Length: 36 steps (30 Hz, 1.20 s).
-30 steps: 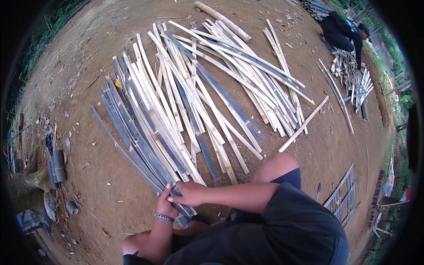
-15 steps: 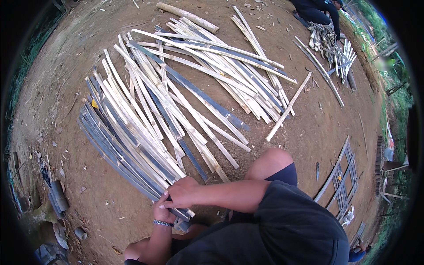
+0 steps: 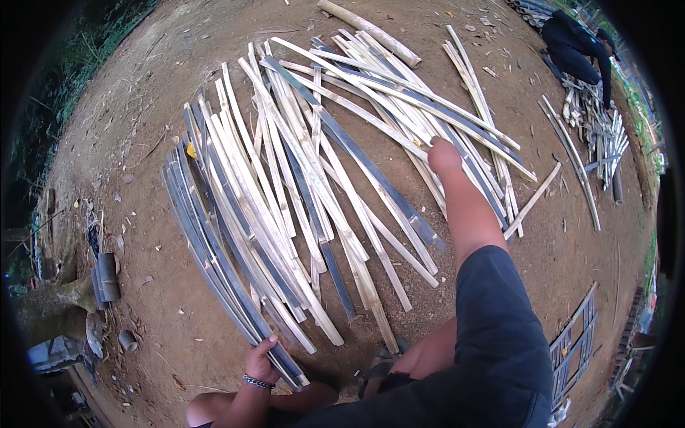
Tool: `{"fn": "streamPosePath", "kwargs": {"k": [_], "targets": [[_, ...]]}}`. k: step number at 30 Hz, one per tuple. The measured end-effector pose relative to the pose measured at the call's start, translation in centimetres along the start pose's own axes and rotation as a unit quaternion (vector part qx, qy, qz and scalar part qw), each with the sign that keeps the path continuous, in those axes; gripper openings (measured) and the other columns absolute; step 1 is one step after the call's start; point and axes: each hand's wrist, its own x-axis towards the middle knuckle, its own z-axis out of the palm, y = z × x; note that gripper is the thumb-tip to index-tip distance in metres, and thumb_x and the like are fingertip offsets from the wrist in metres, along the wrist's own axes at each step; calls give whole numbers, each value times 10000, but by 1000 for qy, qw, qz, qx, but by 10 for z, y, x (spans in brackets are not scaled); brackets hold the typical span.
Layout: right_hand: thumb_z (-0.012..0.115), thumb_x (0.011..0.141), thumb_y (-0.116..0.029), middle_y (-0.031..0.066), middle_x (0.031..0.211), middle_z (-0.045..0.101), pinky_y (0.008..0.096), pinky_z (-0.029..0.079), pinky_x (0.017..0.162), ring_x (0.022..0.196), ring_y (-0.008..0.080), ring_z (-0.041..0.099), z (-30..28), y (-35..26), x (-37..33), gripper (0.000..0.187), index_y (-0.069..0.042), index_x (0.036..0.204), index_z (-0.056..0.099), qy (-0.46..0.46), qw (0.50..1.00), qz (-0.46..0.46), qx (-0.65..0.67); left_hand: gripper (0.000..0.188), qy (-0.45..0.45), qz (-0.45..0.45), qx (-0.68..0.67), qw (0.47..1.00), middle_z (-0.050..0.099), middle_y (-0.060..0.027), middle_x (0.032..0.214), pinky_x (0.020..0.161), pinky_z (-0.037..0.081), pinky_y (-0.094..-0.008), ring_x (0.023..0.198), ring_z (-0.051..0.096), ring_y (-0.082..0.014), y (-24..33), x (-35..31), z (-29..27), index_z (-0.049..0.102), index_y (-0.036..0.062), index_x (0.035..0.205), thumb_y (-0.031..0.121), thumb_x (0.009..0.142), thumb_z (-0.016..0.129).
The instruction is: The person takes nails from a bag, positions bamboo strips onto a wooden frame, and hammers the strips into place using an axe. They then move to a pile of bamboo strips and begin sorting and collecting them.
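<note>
Long split bamboo strips, some pale and some dark, lie fanned over the ground. My left hand (image 3: 262, 364) grips the near ends of a bundle of dark bamboo strips (image 3: 227, 296) at the pile's left side, thumb on top. With that arm stretched far forward, my right hand (image 3: 445, 157) curls over a pale bamboo strip (image 3: 399, 130) in the right-hand pile; its fingertips are mostly hidden. Between my hands lie more pale bamboo strips (image 3: 285, 178), crossed by a wide dark strip (image 3: 349, 153).
A round pole (image 3: 371, 32) lies beyond the piles. At the far right a person in dark clothes (image 3: 576, 50) bends over another heap of sticks (image 3: 603, 143). A slatted frame (image 3: 574, 342) rests on the right; dark bamboo tubes (image 3: 107, 277) are at the left.
My right hand has left the bundle beside my left hand and reached forward and right to the other pile. My left hand keeps its hold. The view has shifted.
</note>
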Motion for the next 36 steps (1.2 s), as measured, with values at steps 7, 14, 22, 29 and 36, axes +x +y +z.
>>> {"fn": "streamPosePath", "kwargs": {"k": [7, 14, 22, 29, 36], "targets": [[510, 960, -88, 114, 1245, 671, 459, 517, 978, 1186, 279, 632, 59, 35, -8, 319, -84, 1262, 610, 40, 993, 39, -108, 602, -24, -1, -23, 999, 677, -126, 943, 756, 589, -412, 803, 692, -252, 1, -4, -23, 496, 39, 1391, 112, 834, 712], [487, 1028, -204, 193, 908, 688, 493, 523, 831, 889, 395, 680, 55, 23, -85, 217, -64, 1050, 650, 29, 989, -99, 104, 548, -15, -12, -6, 1000, 685, -112, 897, 734, 591, -409, 791, 695, -256, -1, -4, -1, 541, 39, 1327, 86, 809, 715], [470, 1098, -338, -3, 717, 576, 242, 468, 547, 602, 73, 543, 76, -82, -229, 302, -68, 1031, 587, -386, 701, -8, 600, 199, 28, -20, 22, 999, 683, -76, 849, 699, 589, -398, 756, 687, -238, -20, 20, 4, 633, 41, 1025, 81, 842, 698], [493, 1089, -252, 66, 843, 645, 298, 517, 645, 694, 129, 607, 60, -157, -328, 256, -21, 1014, 572, -563, 590, -5, 579, 266, -12, -14, 17, 1000, 713, -129, 930, 761, 600, -402, 834, 714, -261, -13, 20, 31, 642, -10, 1130, 51, 872, 670], [556, 1045, -279, 134, 829, 658, 390, 489, 716, 788, 184, 648, 107, -172, -378, 286, 1, 994, 591, -495, 709, -225, 449, 384, -45, -38, -20, 998, 714, -148, 1109, 878, 610, -490, 971, 732, -309, -18, 22, 28, 598, 8, 1268, 79, 895, 654]]}}
